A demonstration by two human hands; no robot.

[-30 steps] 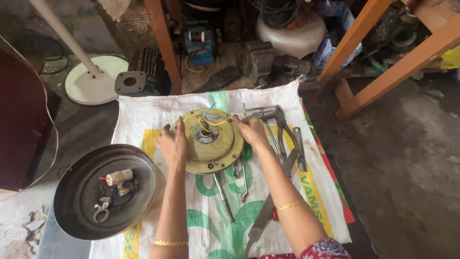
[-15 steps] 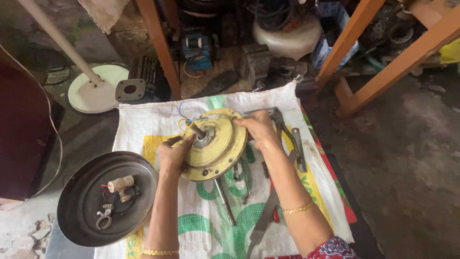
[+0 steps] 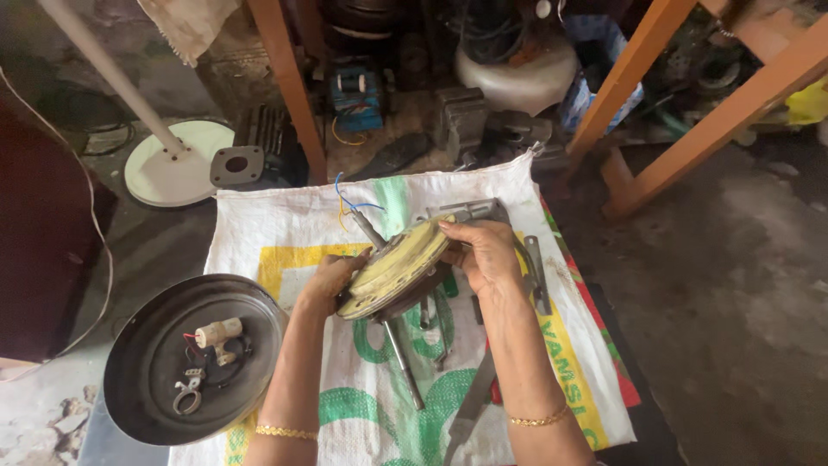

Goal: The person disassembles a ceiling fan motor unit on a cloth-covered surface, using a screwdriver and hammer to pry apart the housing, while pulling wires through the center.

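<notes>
1. Motor housing [image 3: 398,267] isn't lying flat on the woven sack [image 3: 285,224] anymore; both hands are tipping it up on edge, so the underside's getting exposed.
2. Left hand [image 3: 332,280] is gripping the lower-left rim; right hand [image 3: 487,255] is clamping the upper-right rim.
3. It's a round, yellowish, grimy disc w/ shaft sticking up + loose wires (blue one too), hovering above the tools [image 3: 448,319], mid-sack.

yellow motor housing [image 3: 398,263], white-green-yellow sack [image 3: 285,216]

Dark round pan [image 3: 155,345], white fan base [image 3: 168,177]
</notes>
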